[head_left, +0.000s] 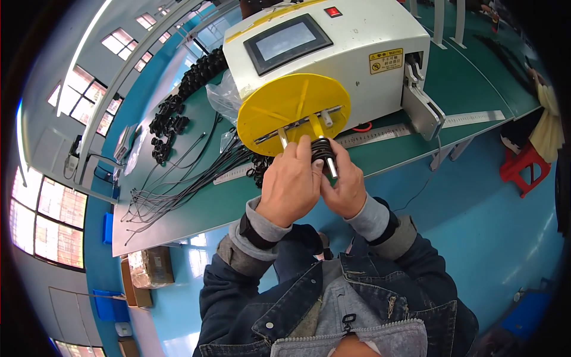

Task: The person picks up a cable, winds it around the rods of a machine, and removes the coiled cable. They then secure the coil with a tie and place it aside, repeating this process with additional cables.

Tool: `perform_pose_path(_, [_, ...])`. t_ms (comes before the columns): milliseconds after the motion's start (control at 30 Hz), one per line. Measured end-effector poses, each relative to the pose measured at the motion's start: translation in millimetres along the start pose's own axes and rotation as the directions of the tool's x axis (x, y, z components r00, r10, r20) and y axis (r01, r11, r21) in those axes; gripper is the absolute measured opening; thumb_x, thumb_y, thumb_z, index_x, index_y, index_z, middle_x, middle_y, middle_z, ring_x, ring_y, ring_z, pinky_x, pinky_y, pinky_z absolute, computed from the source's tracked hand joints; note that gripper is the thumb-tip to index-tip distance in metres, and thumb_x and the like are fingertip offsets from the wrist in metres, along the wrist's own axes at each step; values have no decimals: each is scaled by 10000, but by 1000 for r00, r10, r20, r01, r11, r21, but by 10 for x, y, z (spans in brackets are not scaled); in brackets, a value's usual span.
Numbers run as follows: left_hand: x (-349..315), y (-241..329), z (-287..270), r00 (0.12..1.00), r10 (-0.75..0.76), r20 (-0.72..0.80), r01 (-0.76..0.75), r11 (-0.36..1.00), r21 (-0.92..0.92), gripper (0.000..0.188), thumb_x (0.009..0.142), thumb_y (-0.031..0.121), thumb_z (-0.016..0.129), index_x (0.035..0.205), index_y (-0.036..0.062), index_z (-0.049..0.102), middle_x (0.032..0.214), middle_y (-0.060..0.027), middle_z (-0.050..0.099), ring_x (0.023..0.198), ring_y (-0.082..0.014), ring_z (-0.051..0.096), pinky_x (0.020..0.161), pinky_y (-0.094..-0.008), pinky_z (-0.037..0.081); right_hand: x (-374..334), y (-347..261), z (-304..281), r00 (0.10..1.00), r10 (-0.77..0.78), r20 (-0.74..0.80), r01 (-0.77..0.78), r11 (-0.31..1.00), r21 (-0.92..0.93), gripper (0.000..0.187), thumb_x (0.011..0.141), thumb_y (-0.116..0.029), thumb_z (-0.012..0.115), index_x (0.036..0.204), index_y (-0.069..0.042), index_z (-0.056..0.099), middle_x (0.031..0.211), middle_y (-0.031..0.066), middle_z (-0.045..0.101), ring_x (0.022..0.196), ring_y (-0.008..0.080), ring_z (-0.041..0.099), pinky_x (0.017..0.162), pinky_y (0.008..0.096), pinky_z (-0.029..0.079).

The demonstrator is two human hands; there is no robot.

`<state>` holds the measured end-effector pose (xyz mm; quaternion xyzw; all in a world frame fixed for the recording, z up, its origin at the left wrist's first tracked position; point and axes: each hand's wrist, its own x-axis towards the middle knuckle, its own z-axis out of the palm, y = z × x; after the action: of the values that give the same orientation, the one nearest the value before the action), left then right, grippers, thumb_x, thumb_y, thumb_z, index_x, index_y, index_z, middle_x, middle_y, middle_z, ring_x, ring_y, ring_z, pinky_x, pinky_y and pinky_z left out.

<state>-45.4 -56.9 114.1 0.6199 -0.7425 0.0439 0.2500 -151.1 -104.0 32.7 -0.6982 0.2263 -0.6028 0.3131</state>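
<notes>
A coil of black cable (322, 150) sits around the metal pegs on a round yellow disc (279, 100). The disc is on the front of a white winding machine (363, 65). My left hand (291, 183) is closed at the coil's left side, its fingers up by a peg. From the right, my right hand (345, 183) grips the coil, with the bare end of one peg (332, 169) sticking out between the hands. Part of the coil is hidden behind my fingers.
Loose dark cables (184, 178) lie across the green table (196, 211) on the left, with bundled black coils (169, 122) behind them. A steel ruler (473, 119) runs along the right side. A red stool (526, 169) stands at the far right.
</notes>
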Motion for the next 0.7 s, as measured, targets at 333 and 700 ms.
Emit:
perform_pose_path(333, [87, 101, -165, 976, 9, 219, -44, 987, 157, 412, 857, 198, 484, 1251, 83, 445, 757, -149, 539, 660, -313, 575, 538, -382, 446, 168, -2, -108, 992, 58, 113, -34, 979, -203, 379, 760, -167, 611, 1027, 34, 433, 709, 230, 582, 646, 402, 582, 543, 447, 470])
perform_pose_path(700, [-22, 51, 16, 1000, 8, -17, -7, 998, 61, 182, 845, 176, 506, 828, 12, 431, 749, -197, 532, 628, -369, 542, 530, -438, 424, 139, -69, 31, 985, 167, -30, -166, 986, 24, 145, 841, -146, 550, 841, -34, 458, 661, 117, 545, 573, 179, 533, 529, 306, 431])
